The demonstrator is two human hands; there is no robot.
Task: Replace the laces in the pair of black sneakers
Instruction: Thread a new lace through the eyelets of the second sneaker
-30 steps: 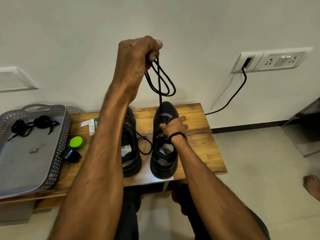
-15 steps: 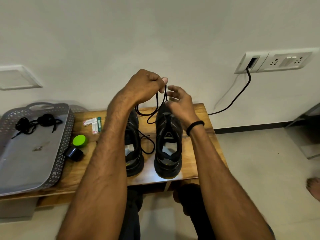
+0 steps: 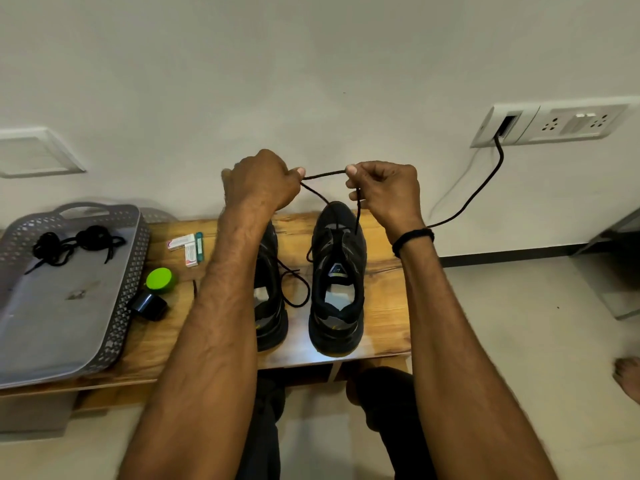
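Observation:
Two black sneakers stand side by side on a low wooden table (image 3: 384, 306). The right sneaker (image 3: 337, 278) is in full sight; my left forearm covers much of the left sneaker (image 3: 272, 306). My left hand (image 3: 259, 181) and my right hand (image 3: 384, 192) are raised above the right sneaker's toe, each pinching a black lace (image 3: 323, 173) stretched taut between them. From both hands the lace runs down into that sneaker's eyelets. A second lace loop (image 3: 294, 289) lies on the table between the shoes.
A grey perforated tray (image 3: 69, 327) at the left holds a bundle of black laces (image 3: 72, 242). Beside it lie a green-capped black object (image 3: 154, 292) and small packets (image 3: 187, 245). A black cable (image 3: 478, 188) hangs from a wall socket. A bare foot (image 3: 627, 375) shows at the right.
My left hand came down from high above the shoe. My right hand left the sneaker, took hold of the lace, and both hands drew it out level between them.

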